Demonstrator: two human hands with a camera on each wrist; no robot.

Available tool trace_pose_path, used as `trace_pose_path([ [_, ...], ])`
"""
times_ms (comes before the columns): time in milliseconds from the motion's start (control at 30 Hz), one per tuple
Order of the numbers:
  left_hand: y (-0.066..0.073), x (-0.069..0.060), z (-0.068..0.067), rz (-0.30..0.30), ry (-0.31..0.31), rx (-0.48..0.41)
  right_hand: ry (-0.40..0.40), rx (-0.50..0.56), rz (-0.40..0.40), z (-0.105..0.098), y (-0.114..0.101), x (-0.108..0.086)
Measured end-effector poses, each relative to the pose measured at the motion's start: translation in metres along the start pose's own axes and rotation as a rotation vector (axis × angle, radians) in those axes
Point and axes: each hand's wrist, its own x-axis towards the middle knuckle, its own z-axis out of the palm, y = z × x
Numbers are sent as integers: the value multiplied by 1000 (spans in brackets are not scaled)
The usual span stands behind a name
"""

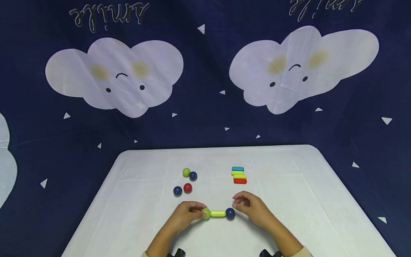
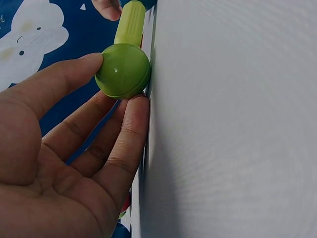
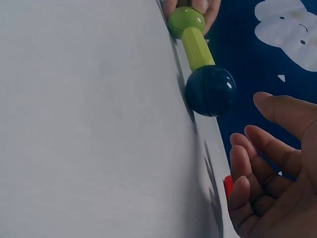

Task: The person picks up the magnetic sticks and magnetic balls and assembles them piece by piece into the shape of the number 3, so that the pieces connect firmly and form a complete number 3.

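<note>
A yellow-green rod (image 1: 218, 213) joins a green ball (image 1: 206, 213) on its left to a dark blue ball (image 1: 230, 213) on its right, all lying on the white table. My left hand (image 1: 187, 215) pinches the green ball (image 2: 123, 71) between thumb and fingers. Just right of the blue ball (image 3: 210, 90), my right hand (image 1: 253, 208) is held apart from it, fingers loosely bent, holding nothing; the right wrist view shows a gap between that hand (image 3: 277, 168) and the ball.
Beyond the left hand lie a green ball (image 1: 186, 172), a red ball (image 1: 187, 188) and two blue balls (image 1: 193, 176). Farther right, a blue rod (image 1: 238, 169), two yellow-green rods and a red rod (image 1: 240, 181) lie side by side. A dark cloth with clouds hangs behind the table (image 1: 289, 171).
</note>
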Motion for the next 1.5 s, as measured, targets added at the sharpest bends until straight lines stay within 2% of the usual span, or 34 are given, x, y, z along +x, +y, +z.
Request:
trace_pose_path([
  [333, 1, 0, 0, 3, -1, -12, 146, -19, 25, -10, 0, 12],
  [600, 0, 0, 0, 25, -6, -34, 204, -52, 23, -21, 4, 22],
  [1200, 1, 0, 0, 12, -7, -36, 248, -78, 48, -35, 15, 45],
  [1500, 0, 0, -1, 11, -13, -47, 244, -76, 95, -38, 22, 52],
])
